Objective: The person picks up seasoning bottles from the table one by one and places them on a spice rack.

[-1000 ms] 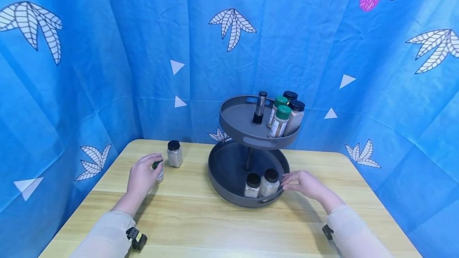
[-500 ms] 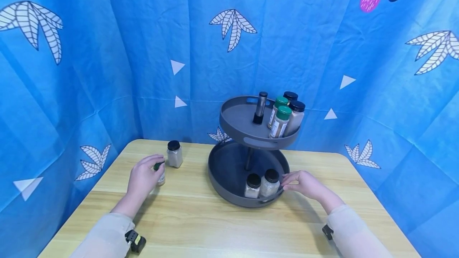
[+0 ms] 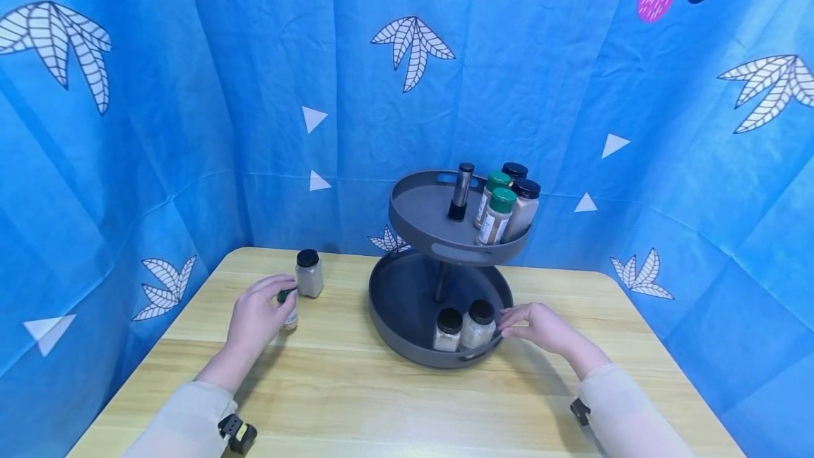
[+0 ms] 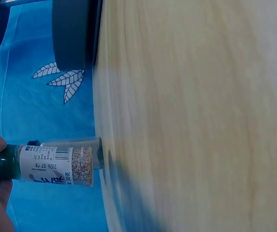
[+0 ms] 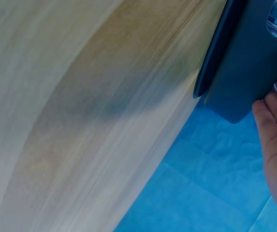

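In the head view my left hand pinches the green cap of a small spice jar. The left wrist view shows this jar with its white label and pale seeds inside, its base seemingly just off the table. Behind it stands a black-capped jar of pale contents. My right hand touches the right rim of the lower tier of a dark grey two-tier turntable rack. In the right wrist view its fingers lie nearly straight against the rack's outer wall.
Two black-capped jars stand at the lower tier's front right. On the upper tier, two green-capped shakers and two black-capped jars cluster right of the centre post. A blue curtain surrounds the wooden table.
My left hand has shifted slightly to the right with the green-capped spice jar, closer to the black-capped jar on the table. The right hand and the rack look unchanged.
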A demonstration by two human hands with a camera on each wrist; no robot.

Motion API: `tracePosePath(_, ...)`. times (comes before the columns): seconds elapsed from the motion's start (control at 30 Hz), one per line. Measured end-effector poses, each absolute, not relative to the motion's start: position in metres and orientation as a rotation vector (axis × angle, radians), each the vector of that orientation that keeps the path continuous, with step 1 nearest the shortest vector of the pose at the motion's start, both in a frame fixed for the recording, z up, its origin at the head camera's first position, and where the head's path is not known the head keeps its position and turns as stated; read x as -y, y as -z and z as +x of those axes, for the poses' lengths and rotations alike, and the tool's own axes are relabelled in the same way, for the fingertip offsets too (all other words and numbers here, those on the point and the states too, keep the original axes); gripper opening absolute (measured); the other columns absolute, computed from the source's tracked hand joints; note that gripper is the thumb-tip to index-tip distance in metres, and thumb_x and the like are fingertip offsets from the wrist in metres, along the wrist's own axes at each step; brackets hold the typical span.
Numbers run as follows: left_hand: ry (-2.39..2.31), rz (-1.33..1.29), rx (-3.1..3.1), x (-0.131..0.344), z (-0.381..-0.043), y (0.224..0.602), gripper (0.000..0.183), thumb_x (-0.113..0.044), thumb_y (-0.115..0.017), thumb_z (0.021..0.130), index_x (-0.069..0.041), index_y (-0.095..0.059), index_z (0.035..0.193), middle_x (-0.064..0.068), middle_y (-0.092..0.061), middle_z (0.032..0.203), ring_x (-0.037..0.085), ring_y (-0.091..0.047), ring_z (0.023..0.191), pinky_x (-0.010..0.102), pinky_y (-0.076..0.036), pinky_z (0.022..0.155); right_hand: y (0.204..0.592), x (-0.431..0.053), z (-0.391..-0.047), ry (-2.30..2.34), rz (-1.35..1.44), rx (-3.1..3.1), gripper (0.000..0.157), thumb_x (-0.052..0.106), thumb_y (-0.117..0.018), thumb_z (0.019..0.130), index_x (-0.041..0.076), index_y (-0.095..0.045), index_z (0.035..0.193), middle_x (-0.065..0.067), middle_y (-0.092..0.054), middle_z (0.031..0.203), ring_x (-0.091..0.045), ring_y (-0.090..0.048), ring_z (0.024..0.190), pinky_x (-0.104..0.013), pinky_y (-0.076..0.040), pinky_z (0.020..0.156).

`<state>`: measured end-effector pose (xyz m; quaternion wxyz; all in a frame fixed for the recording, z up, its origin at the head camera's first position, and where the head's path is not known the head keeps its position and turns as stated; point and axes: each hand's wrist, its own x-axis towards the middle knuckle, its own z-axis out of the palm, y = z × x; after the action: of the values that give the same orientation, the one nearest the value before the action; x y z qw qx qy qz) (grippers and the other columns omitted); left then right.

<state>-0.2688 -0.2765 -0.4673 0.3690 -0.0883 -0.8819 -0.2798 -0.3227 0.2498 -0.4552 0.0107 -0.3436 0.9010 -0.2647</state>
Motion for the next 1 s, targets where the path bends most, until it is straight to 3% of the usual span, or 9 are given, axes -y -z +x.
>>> tracePosePath(0.43, 0.756, -0.297, 2.238, 0.261, -0.262, 0.456, 0.019, -0.006, -0.078, 0.084, -0.003, -0.078, 0.103, 0.013, -0.073, 0.112, 0.034, -0.066, 0.109, 0.054, -0.053, 0.093, 0.455, -0.25, -0.322, 0.828, -1.081, -2.811, 0.013, 0.016, -0.076, 0.088, 0.009, -0.08, 0.098, -0.019, -0.072, 0.113, -0.04, -0.064, 0.113, -0.058, -0.047, 0.1)
tracePosePath(1.0, 0.777, -0.438, 2.149, 0.233, -0.262, 0.445, 0.019, -0.006, -0.083, 0.08, -0.006, -0.079, 0.099, 0.006, -0.075, 0.108, 0.026, -0.069, 0.107, 0.046, -0.054, 0.095, 0.455, -0.25, -0.322, 0.833, -1.047, -2.817, 0.013, 0.018, -0.076, 0.089, 0.011, -0.08, 0.098, -0.017, -0.072, 0.116, -0.04, -0.064, 0.115, -0.059, -0.046, 0.101)
